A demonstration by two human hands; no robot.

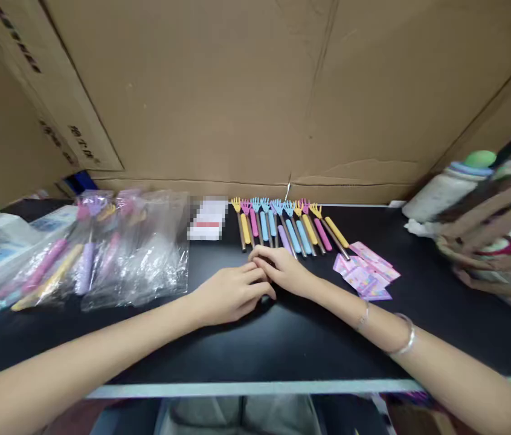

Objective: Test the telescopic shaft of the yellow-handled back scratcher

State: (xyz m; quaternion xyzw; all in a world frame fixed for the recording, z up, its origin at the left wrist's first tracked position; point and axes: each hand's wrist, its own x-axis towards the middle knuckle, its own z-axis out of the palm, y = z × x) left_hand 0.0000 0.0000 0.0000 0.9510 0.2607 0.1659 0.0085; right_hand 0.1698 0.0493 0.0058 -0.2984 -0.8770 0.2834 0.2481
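Observation:
My left hand (231, 294) and my right hand (282, 269) rest together on the black table (282, 338), fingers curled and touching each other at the middle. Whether anything lies between them is hidden. Just beyond my fingertips lies a row of several small back scratchers (287, 226) with claw heads and pink, blue, yellow and purple grips, laid side by side. A small heap of pink printed cards (366, 272) sits to the right of my right hand. My right wrist wears a silver bangle (407, 338).
Clear plastic bags (96, 254) holding more coloured scratchers lie at the left. A white label pad (209, 220) sits behind the hands. Cardboard walls (255, 90) close the back. A white bottle (446, 190) and a striped bag (495, 235) stand at the right.

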